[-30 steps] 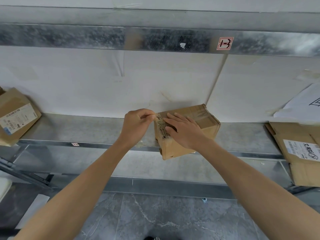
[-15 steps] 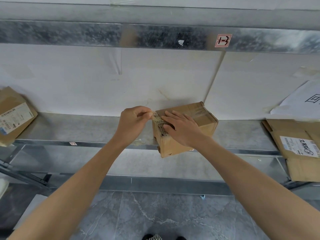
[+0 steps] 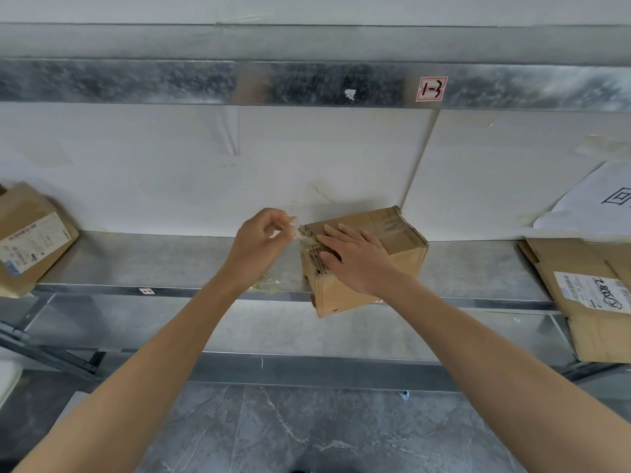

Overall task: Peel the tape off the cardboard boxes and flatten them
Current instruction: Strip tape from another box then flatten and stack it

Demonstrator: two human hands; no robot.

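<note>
A small brown cardboard box [image 3: 396, 233] stands on the metal shelf [image 3: 170, 261], its near corner past the shelf's front edge. My right hand [image 3: 355, 257] lies flat on the box's top and left side with straight fingers, pressing it down. My left hand [image 3: 259, 244] pinches a strip of clear tape [image 3: 300, 232] that is lifted off the box's upper left corner and stretches from the box to my fingertips. More clear tape still covers the box's top.
Another taped box [image 3: 30, 240] with a white label leans at the shelf's left end. Flattened cardboard [image 3: 594, 298] with a label lies at the right, under a white sheet [image 3: 594, 203]. A crumpled tape scrap [image 3: 268, 285] sits by the shelf edge. A white wall backs the shelf.
My left hand has pulled leftward away from the box, drawing the tape strip off its corner. The right hand stays pressed on the box.
</note>
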